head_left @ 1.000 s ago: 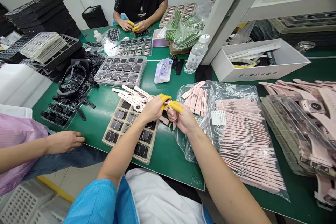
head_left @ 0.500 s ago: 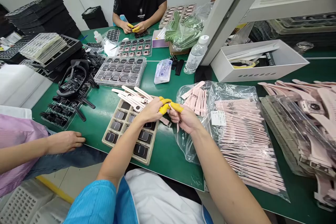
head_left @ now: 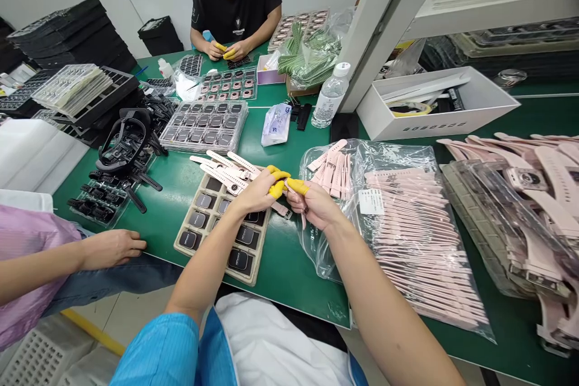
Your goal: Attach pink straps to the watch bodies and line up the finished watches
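My left hand [head_left: 265, 188] and my right hand [head_left: 312, 199] meet above the table, with yellow covers on some fingertips. Between them a pink watch strap [head_left: 303, 219] is pinched, one end hanging below my right fingers; whether a watch body is joined to it is hidden. Under my left forearm lies a beige tray [head_left: 181, 247] of square dark watch bodies [head_left: 246, 234]. Several pink-strapped watches [head_left: 226, 172] rest across its far edge. Just right of my right hand, loose pink straps [head_left: 332, 172] lie at the mouth of a clear bag [head_left: 398, 157] filled with more straps.
A water bottle [head_left: 332, 96] and a white box [head_left: 434, 114] stand at the back. Black watches [head_left: 124, 145] pile up on the left, near another person's hand [head_left: 113, 247]. Across the table a co-worker [head_left: 235, 6] handles small parts. Stacked trays of pink watches [head_left: 511, 223] sit far right.
The whole view has shifted slightly, so most things appear a little further left. Both my hands keep their pinch on the strap, with hardly any change in pose.
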A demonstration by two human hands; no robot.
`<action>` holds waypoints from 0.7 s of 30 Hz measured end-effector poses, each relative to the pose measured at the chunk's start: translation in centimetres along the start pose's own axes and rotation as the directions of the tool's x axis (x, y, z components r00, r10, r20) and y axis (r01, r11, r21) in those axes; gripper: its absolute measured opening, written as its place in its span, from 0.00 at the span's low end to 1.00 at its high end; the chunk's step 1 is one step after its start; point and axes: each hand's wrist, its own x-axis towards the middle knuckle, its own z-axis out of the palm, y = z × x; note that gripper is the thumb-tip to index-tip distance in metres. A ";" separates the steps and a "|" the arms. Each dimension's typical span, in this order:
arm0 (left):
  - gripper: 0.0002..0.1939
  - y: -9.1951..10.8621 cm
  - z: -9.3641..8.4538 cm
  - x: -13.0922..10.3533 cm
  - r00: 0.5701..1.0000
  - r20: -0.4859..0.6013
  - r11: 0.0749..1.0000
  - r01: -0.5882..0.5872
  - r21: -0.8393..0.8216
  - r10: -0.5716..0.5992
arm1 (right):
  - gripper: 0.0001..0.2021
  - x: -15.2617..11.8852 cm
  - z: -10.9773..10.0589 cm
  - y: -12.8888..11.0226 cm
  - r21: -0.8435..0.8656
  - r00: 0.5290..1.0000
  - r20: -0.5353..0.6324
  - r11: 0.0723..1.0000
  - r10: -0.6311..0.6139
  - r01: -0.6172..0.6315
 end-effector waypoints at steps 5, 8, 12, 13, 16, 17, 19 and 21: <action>0.16 0.1 0.0 0.0 0.999 0.028 0.996 -0.031 0.080 0.029 | 0.28 0.0 -0.1 0.1 -0.002 0.999 0.033 1.000 0.025 -0.025; 0.16 -0.1 0.0 -0.1 0.999 0.039 0.997 -0.018 0.077 0.015 | 0.28 -0.1 0.1 0.0 -0.022 1.000 0.028 1.000 0.013 -0.012; 0.17 -0.4 -0.1 0.0 1.000 0.020 1.000 -0.004 -0.023 0.004 | 0.27 -0.3 0.5 0.0 -0.055 0.999 -0.006 0.998 -0.039 0.038; 0.17 -0.4 -0.1 0.0 1.000 0.014 0.999 -0.006 -0.046 0.006 | 0.28 -0.4 0.6 0.0 -0.061 0.999 -0.009 0.997 -0.051 0.051; 0.18 -0.3 -0.2 0.0 1.000 -0.003 0.997 -0.008 -0.080 0.008 | 0.28 -0.4 0.8 0.1 -0.068 0.997 -0.005 0.995 -0.072 0.071; 0.19 -0.2 -0.3 0.0 1.000 -0.010 0.996 -0.009 -0.086 0.008 | 0.27 -0.4 0.8 0.1 -0.066 0.997 -0.001 0.995 -0.073 0.073; 0.19 0.0 -0.3 0.0 1.000 -0.020 0.996 -0.013 -0.092 0.012 | 0.26 -0.3 0.8 0.0 -0.048 0.998 0.008 0.996 -0.070 0.070; 0.19 0.2 -0.4 0.0 1.000 -0.016 0.996 -0.020 -0.082 0.019 | 0.26 -0.3 0.6 0.0 -0.010 0.998 0.023 0.998 -0.057 0.057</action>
